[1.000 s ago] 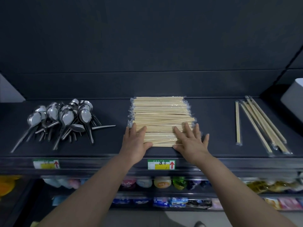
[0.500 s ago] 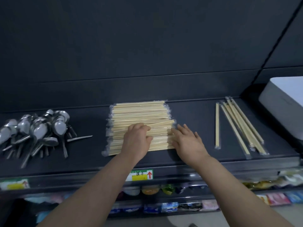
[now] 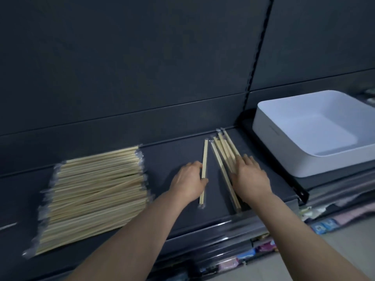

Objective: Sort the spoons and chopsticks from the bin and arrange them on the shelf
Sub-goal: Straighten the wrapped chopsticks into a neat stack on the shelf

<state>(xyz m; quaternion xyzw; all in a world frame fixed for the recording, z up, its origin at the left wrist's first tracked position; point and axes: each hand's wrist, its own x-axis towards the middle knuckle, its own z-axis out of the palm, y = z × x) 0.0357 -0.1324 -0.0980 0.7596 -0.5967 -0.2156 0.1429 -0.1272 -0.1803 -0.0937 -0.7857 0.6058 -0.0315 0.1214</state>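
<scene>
Both hands have left the big stack [image 3: 95,195] and moved right to the strays. View has swung right as well; spoons are out of frame now.

Left hand [image 3: 189,180] pinches 1 wrapped pair [image 3: 205,159] between thumb and fingers; the pair lies front to back on the shelf [image 3: 178,151]. Right hand [image 3: 250,177] lies flat, fingers straight, on the loose bunch [image 3: 224,147], just beside the bin [image 3: 274,142].

Progress (judged): bin shows nothing inside, so unloading looks done and the stack looks squared. Left to do: the 1 pair and the bunch, probably to be turned crosswise and joined to the stack.

Materials: chopsticks are pale wood, thin and straight, in clear crinkly sleeves. Bin is smooth white plastic with rounded corners. Shelf is dark and matte.
</scene>
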